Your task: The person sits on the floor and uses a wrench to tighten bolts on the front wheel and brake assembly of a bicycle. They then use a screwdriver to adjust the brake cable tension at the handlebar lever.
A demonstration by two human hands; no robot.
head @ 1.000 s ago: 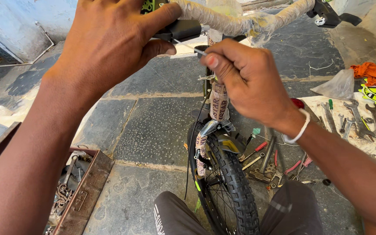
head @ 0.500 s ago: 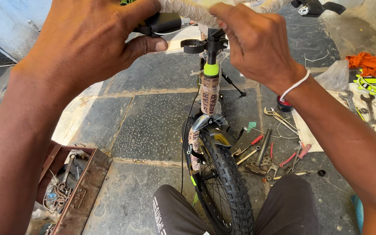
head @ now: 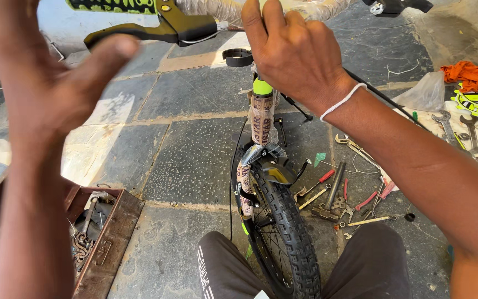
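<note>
The right hand (head: 294, 58), in the upper middle of the frame, was closed around the wrapped handlebar (head: 217, 8), with the fingers over the top of the bar. The left hand (head: 51, 83), at the upper left, was open and held nothing; its fingers were spread, and its thumb pointed toward the black brake lever (head: 156, 30), close to it but apart from it. Below the handlebar, in the middle of the frame, stood the bicycle fork wrapped in paper (head: 261, 119), and under it the front wheel (head: 280, 238), between the knees of the person. At the right of the wheel, tools (head: 338, 199) lay on the stone floor (head: 195, 149). At the lower left was a rusty toolbox (head: 106, 243).
</note>
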